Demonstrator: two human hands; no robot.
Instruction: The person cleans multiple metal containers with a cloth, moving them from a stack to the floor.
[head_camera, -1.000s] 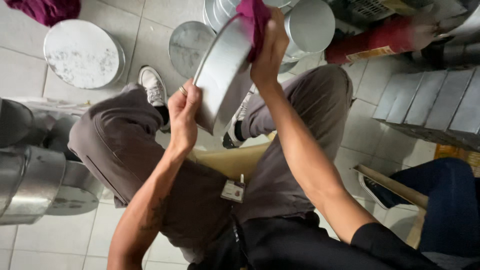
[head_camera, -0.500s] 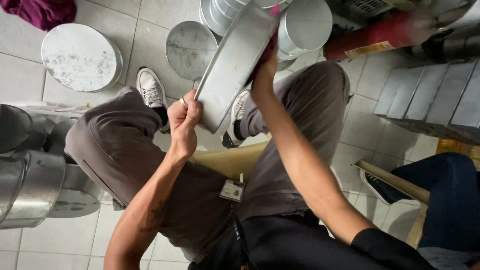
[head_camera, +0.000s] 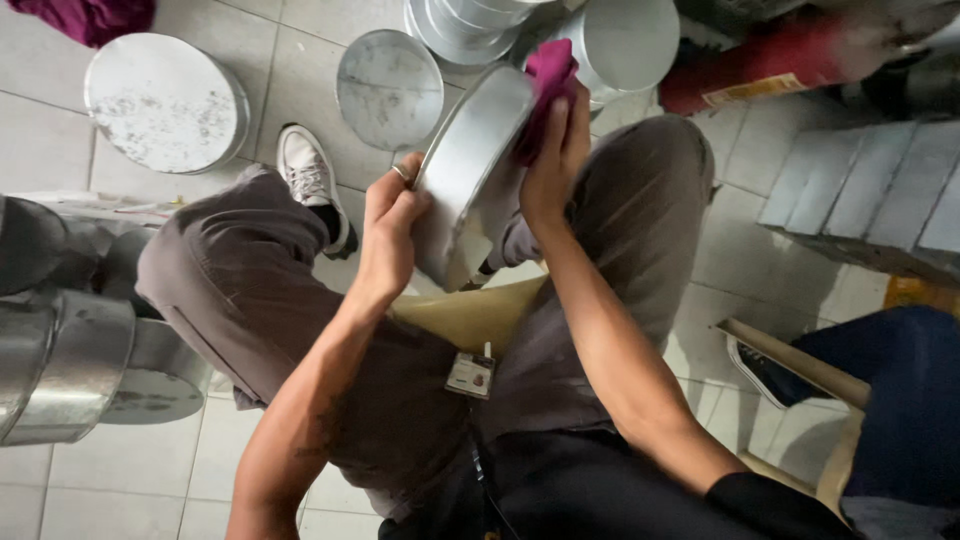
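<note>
I sit on a low stool with my knees apart. My left hand (head_camera: 388, 228) grips the near edge of a round metal pan (head_camera: 462, 178), held tilted on its side above my lap. My right hand (head_camera: 556, 150) presses a magenta cloth (head_camera: 546, 82) against the pan's inner face at its upper right. The pan's outer wall faces me, and its inside is mostly hidden.
Round metal pans lie on the tiled floor: one upside down at far left (head_camera: 165, 100), one ahead (head_camera: 388, 88), a stack behind it (head_camera: 470, 22). More pans are piled at my left (head_camera: 60, 370). Grey rectangular tins (head_camera: 870, 195) sit right. Another person's blue-trousered leg (head_camera: 890, 400) is at lower right.
The pan has swung from a long slanted pose to a more upright one nearer my left hand. My right hand with the cloth moved down from the top edge to the pan's inner face.
</note>
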